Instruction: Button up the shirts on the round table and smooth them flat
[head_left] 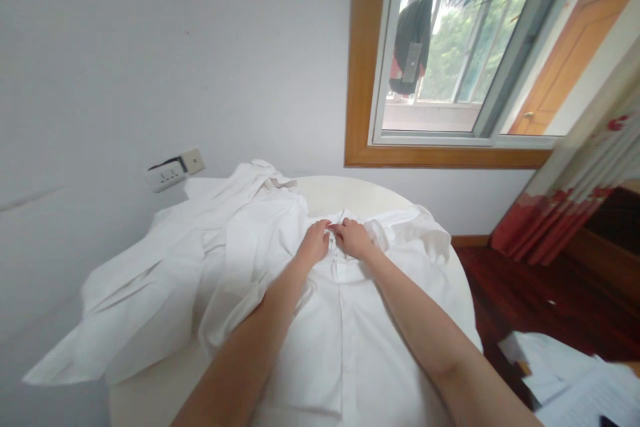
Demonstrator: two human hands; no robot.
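A white shirt [370,327] lies spread on a round table, its front placket running down towards me. At its far end, near the neck opening, my left hand [315,242] and my right hand [351,237] meet with bent fingers, pinching the fabric. Their fingertips nearly touch; the exact bit of cloth between them is too small to make out. To the left, a second heap of white clothing [175,267] is piled loosely, with folds and a flap hanging over the table's side.
The pale round tabletop [350,193] shows at the back, against a wall with a socket [167,175]. A wood-framed window [357,80] is above right. A red and cream curtain [545,213] hangs at right. Papers [580,373] lie low at right, above the dark red floor [480,273].
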